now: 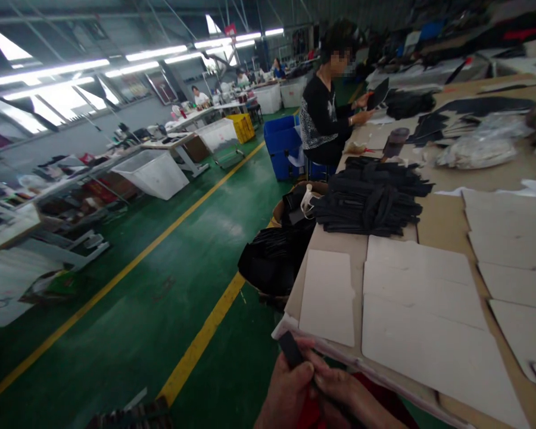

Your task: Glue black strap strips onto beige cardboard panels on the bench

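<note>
My left hand (282, 390) and my right hand (335, 381) are close together at the bottom of the view, beside the near corner of the table. Both are closed on a dark strip (290, 350), whose flat end sticks up past my left thumb. The strip's lower part runs down between my hands and is partly hidden by them. Just beyond my hands, pale flat panels (328, 292) lie on the table (438, 220). A pile of black strips (370, 199) lies farther back on the tabletop.
A seated person (324, 107) at the table holds a dark piece. Black material in a bag (272, 262) stands on the floor against the table's left side. A blue bin (281, 146) is behind it. Green floor with yellow lines (161, 238) runs left toward sewing benches and white bins (154, 173).
</note>
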`<action>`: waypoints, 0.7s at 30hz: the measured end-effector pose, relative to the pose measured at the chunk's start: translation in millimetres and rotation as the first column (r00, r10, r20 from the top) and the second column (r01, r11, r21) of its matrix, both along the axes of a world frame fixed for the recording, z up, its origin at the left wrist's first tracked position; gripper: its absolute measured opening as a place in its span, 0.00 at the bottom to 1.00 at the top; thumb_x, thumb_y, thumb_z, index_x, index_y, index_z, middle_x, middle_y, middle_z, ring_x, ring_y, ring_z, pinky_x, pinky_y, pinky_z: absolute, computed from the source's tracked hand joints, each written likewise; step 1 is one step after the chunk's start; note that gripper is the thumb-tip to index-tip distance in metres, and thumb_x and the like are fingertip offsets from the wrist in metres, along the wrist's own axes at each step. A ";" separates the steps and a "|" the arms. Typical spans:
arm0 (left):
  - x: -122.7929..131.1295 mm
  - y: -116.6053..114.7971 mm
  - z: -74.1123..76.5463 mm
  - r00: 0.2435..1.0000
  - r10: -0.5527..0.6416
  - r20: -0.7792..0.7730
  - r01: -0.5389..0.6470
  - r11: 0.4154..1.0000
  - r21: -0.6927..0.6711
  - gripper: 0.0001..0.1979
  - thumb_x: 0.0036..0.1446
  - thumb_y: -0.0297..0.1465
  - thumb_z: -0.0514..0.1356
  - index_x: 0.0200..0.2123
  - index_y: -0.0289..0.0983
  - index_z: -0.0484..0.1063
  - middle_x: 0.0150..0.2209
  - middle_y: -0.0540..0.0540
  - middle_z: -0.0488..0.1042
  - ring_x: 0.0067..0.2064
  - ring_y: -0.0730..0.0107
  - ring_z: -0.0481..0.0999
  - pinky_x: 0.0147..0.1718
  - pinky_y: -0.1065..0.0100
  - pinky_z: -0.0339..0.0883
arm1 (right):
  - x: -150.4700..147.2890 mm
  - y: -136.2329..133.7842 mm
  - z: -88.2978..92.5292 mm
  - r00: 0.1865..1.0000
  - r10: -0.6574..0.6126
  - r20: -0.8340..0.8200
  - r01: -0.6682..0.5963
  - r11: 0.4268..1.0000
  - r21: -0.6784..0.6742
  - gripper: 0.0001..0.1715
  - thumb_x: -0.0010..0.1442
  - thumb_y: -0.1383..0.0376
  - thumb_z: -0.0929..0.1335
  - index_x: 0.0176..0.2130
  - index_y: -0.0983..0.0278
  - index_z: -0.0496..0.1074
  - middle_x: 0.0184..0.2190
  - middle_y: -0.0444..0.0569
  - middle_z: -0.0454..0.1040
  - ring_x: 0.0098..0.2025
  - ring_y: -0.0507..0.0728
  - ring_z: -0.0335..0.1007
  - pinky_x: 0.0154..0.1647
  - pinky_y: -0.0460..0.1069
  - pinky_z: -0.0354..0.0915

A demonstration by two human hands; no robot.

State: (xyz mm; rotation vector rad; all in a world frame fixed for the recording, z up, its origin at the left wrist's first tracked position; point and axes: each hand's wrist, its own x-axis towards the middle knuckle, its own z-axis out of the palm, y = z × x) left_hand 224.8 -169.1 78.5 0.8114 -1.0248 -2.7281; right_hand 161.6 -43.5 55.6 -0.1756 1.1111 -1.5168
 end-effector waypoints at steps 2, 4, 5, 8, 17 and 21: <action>-17.8 0.7 -2.3 0.997 0.033 0.070 -0.029 0.998 -0.062 0.23 0.40 0.40 0.76 0.35 0.38 0.72 0.23 0.50 0.74 0.24 0.71 0.72 0.23 0.72 0.64 | -14.0 8.2 5.4 0.999 -0.038 0.013 0.036 0.994 0.103 0.32 0.55 0.37 0.69 0.34 0.63 0.76 0.17 0.41 0.64 0.18 0.49 0.51 0.21 0.46 0.48; -39.3 1.2 -2.9 0.978 0.125 0.167 -0.096 0.980 -0.173 0.23 0.40 0.41 0.75 0.31 0.37 0.68 0.20 0.53 0.72 0.22 0.74 0.70 0.23 0.72 0.64 | -32.3 22.8 9.4 0.988 -0.154 0.032 0.147 0.975 0.166 0.29 0.57 0.40 0.70 0.36 0.63 0.77 0.25 0.45 0.72 0.22 0.49 0.57 0.21 0.45 0.49; -50.6 1.3 -2.2 0.960 0.182 0.214 -0.131 0.964 -0.230 0.23 0.40 0.42 0.75 0.30 0.37 0.68 0.20 0.54 0.71 0.22 0.75 0.69 0.23 0.73 0.65 | -42.0 32.2 10.6 0.976 -0.208 0.063 0.196 0.967 0.165 0.27 0.57 0.41 0.70 0.39 0.62 0.78 0.31 0.47 0.76 0.24 0.49 0.61 0.21 0.45 0.51; -82.1 2.3 1.0 0.888 0.340 0.309 -0.233 0.913 -0.334 0.26 0.40 0.47 0.74 0.32 0.36 0.69 0.21 0.54 0.71 0.21 0.75 0.69 0.21 0.74 0.63 | -68.2 63.1 13.6 0.950 -0.246 0.193 0.231 0.968 0.101 0.32 0.61 0.39 0.64 0.48 0.59 0.78 0.45 0.51 0.77 0.32 0.52 0.68 0.26 0.46 0.60; -144.7 12.9 -0.4 0.856 0.430 0.289 -0.305 0.869 -0.391 0.31 0.43 0.52 0.71 0.41 0.35 0.69 0.27 0.50 0.76 0.27 0.68 0.78 0.26 0.72 0.66 | -90.1 93.8 35.3 0.992 -0.121 0.028 0.115 0.979 0.170 0.29 0.50 0.45 0.75 0.44 0.60 0.77 0.36 0.50 0.78 0.36 0.59 0.73 0.42 0.53 0.67; -159.5 3.4 -3.9 0.917 0.321 0.236 -0.219 0.901 -0.376 0.27 0.52 0.52 0.66 0.41 0.35 0.70 0.30 0.47 0.77 0.31 0.67 0.79 0.31 0.69 0.70 | -82.9 91.4 24.5 0.975 -0.217 -0.045 0.221 0.932 0.286 0.27 0.47 0.42 0.75 0.31 0.62 0.73 0.23 0.43 0.69 0.24 0.51 0.60 0.26 0.47 0.57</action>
